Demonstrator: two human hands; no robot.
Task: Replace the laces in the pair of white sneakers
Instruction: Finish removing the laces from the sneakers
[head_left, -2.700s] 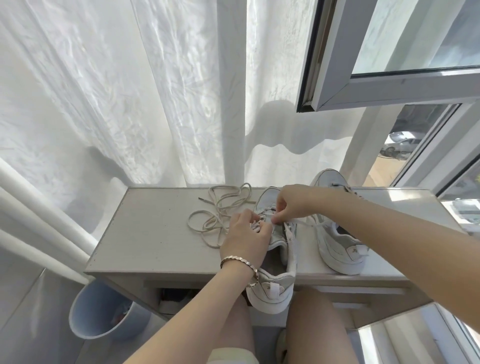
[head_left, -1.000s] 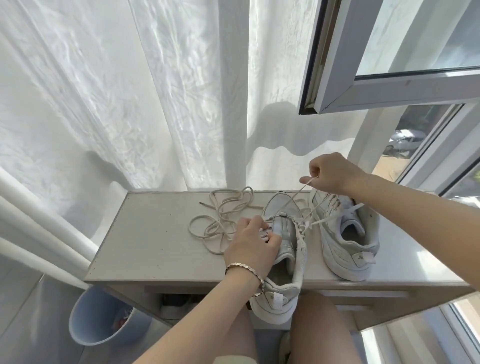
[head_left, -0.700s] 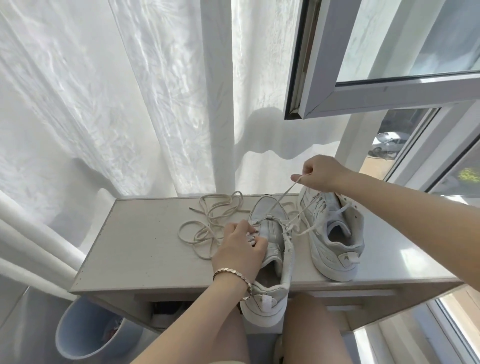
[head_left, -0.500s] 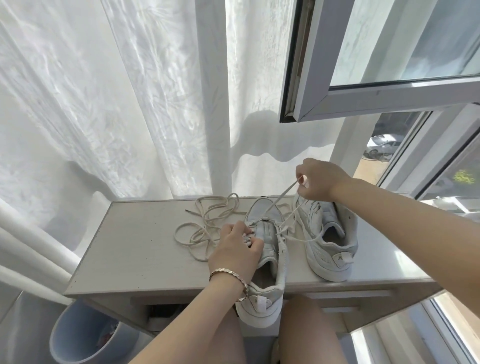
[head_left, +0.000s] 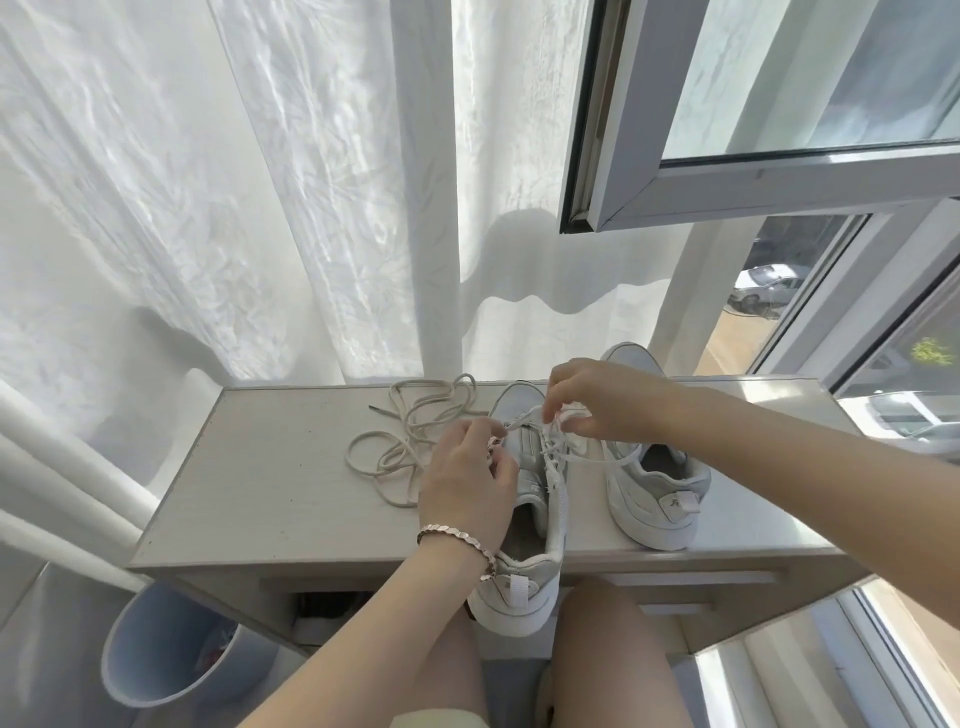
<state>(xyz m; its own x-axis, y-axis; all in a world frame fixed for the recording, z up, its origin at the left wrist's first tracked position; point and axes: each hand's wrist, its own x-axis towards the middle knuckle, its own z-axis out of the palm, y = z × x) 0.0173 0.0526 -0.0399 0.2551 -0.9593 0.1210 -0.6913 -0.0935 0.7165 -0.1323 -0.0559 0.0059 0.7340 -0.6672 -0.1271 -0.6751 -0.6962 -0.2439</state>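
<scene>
A sheer white curtain and an open window sash back a pale worktop where a person seated at its near edge relaces a pair of white sneakers. The near sneaker lies with its long axis running away from the person, toe towards the curtain and heel overhanging the worktop's front edge. The second sneaker stands just beside it on the right, parallel.

The left hand sits over the near sneaker's left eyelet row, the right hand reaches in above the toe end, and the eyelets lie directly between them, with the left hand nearer. Each grip is closed in a pinch on the white lace. A short span runs between the two grips across the tongue, and a slack loop trails over to the second sneaker's collar.

A loose beige lace, apparently the old one, lies tangled on the worktop left of the sneakers. The next threading looks likely to fall to whichever hand holds the free tip, which is too small to make out.
</scene>
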